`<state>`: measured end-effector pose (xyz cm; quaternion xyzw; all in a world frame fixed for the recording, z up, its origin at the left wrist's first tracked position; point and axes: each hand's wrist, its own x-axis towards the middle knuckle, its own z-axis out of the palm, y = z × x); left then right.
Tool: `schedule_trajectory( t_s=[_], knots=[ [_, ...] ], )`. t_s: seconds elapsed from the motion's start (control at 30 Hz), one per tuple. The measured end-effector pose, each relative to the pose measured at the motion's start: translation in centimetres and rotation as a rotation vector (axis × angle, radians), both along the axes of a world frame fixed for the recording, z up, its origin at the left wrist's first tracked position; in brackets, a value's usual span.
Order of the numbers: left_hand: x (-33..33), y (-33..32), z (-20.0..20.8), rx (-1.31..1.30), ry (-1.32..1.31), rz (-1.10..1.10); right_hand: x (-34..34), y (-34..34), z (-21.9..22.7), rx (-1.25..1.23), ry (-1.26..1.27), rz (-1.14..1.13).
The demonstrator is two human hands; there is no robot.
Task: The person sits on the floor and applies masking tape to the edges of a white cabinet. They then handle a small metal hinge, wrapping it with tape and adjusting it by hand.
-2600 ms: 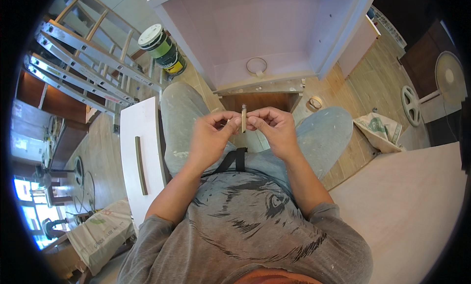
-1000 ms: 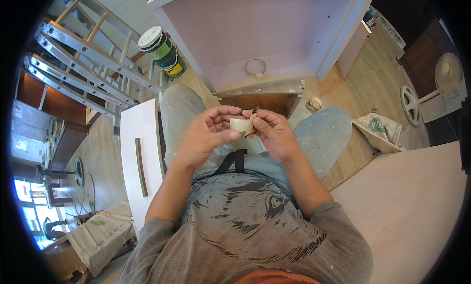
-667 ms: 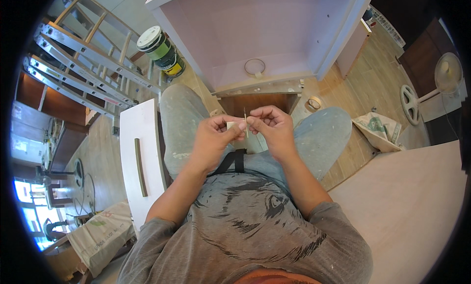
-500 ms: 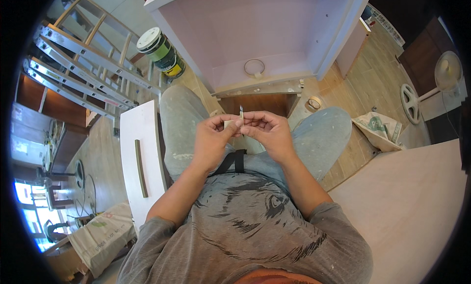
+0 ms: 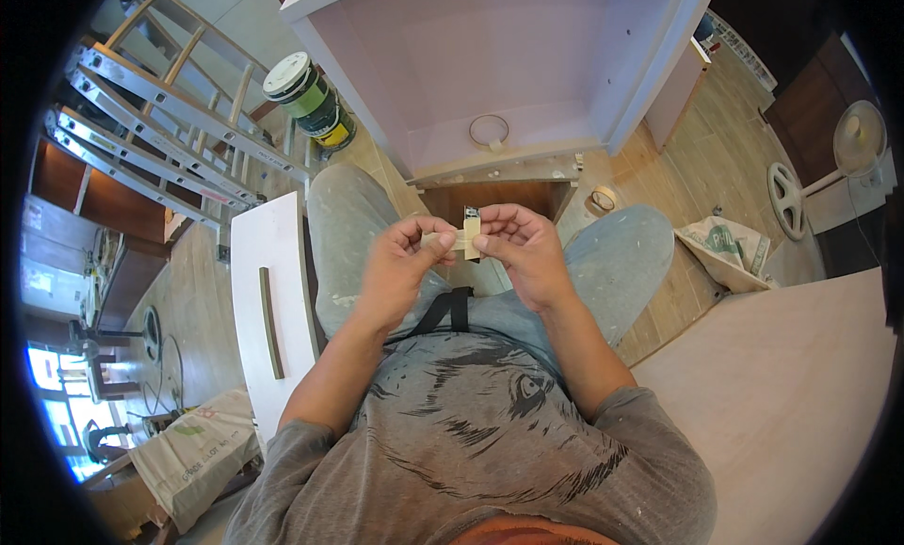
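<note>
Between my hands, above my lap, is a small flat piece [image 5: 472,227] wrapped in cream tape, with a dark, shiny upper end; its exact kind is unclear. My right hand [image 5: 527,253] pinches this piece by its right side with thumb and fingertips. A short strip of cream masking tape [image 5: 460,243] reaches from it to my left hand [image 5: 405,258], whose thumb and fingers are pinched on the strip's end. Ahead of my knees a white cabinet carcass [image 5: 499,65] lies with its open side toward me, and a thin tape ring [image 5: 489,129] is inside it.
A white drawer front [image 5: 273,310] with a dark handle is by my left leg. Aluminium ladders [image 5: 160,103] and a paint bucket [image 5: 309,98] stand at the far left. To the right are a tape roll [image 5: 603,199], a sack [image 5: 725,248], a fan [image 5: 859,138] and a pale board [image 5: 782,385].
The taped piece has turned so its broad face shows. My hands have drawn slightly apart, and the tape strip between them is now visible.
</note>
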<state>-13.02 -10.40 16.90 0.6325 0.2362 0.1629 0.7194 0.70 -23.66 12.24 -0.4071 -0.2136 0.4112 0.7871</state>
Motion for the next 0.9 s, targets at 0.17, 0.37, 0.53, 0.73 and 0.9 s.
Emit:
schedule_trajectory(
  t_s=[0.17,0.37,0.53,0.73,0.9],
  knots=[
    [-0.4,0.6,0.9,0.033,-0.025,-0.03,0.0,-0.5,0.0,0.115,0.087,0.044],
    [-0.4,0.6,2.5,-0.25,0.007,-0.207,0.3,-1.0,-0.2,0.211,0.189,0.135],
    [-1.2,1.4,2.4,-0.458,-0.178,-0.398,0.7,-0.8,-0.4,0.218,0.212,0.081],
    [0.1,0.1,2.6,0.029,-0.011,-0.144,0.6,-0.8,-0.1,0.095,-0.022,-0.029],
    [0.6,0.1,1.0,-0.076,0.024,-0.131,0.5,-0.9,0.1,0.087,0.018,0.016]
  ],
)
